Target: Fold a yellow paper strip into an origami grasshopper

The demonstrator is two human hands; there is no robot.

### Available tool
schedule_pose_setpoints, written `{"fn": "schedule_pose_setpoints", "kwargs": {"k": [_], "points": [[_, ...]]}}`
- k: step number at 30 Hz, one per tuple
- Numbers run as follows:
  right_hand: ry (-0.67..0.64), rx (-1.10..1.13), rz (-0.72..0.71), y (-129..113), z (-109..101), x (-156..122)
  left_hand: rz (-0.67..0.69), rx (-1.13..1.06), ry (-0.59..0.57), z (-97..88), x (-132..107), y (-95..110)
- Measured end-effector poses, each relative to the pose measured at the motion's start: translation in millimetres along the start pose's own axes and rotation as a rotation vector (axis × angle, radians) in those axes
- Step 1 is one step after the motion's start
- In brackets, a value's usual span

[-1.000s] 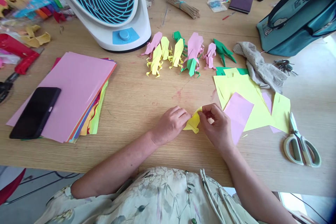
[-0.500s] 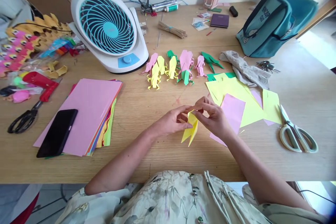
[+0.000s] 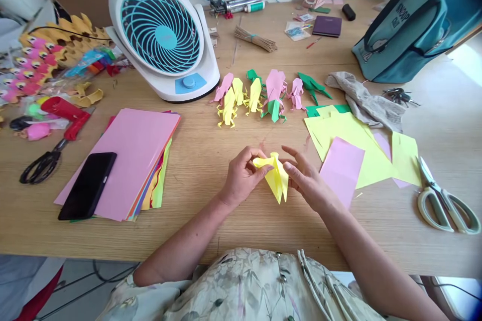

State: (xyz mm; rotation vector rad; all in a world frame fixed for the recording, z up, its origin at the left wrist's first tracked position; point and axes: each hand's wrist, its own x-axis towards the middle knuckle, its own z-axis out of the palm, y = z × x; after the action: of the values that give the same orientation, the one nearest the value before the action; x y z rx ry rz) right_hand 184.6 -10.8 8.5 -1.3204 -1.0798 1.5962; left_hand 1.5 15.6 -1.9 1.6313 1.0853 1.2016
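Observation:
Above the middle of the wooden table (image 3: 211, 210), both of my hands hold a partly folded yellow paper piece (image 3: 274, 175). My left hand (image 3: 243, 175) pinches its upper left flap between thumb and fingers. My right hand (image 3: 307, 180) grips the piece from the right, with the index finger stretched out. Beyond them stands a row of finished paper insects (image 3: 263, 93) in pink, yellow and green.
A stack of coloured paper (image 3: 139, 155) with a black phone (image 3: 88, 185) lies at the left. Loose yellow and pink sheets (image 3: 354, 150) and pale green scissors (image 3: 446, 200) lie at the right. A white fan (image 3: 163, 30), black scissors (image 3: 41, 165), grey cloth (image 3: 367, 100) and teal bag (image 3: 410, 25) stand further back.
The yellow piece was lifted off the table and turned; its points now hang down. My right index finger has straightened. The view tilted up, showing more of the far table.

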Motion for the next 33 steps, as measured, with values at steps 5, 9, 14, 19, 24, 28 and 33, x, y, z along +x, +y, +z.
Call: {"fn": "schedule_pose_setpoints", "kwargs": {"k": [5, 9, 14, 19, 24, 28, 33], "points": [[-0.084, 0.122, 0.059, 9, 11, 3, 0.023, 0.071, -0.043, 4.0, -4, -2], [-0.042, 0.045, -0.020, 16, 12, 4, 0.026, 0.080, -0.082, 4.8, -4, -5], [0.049, -0.093, -0.214, 19, 12, 3, 0.030, 0.092, -0.072, 3.4, -7, 0], [0.159, -0.273, -0.350, 22, 13, 1, 0.206, 0.087, -0.187, -11.2, 1, 5], [0.173, -0.532, -0.467, 18, 11, -4, 0.276, 0.191, -0.361, -37.9, 17, 4], [0.150, -0.665, -0.589, 15, 11, -6, 0.265, 0.235, -0.512, -47.3, 20, 2], [0.075, -0.733, -0.673, 16, 10, -6, 0.243, 0.241, -0.560, -43.9, 15, 1]]}}
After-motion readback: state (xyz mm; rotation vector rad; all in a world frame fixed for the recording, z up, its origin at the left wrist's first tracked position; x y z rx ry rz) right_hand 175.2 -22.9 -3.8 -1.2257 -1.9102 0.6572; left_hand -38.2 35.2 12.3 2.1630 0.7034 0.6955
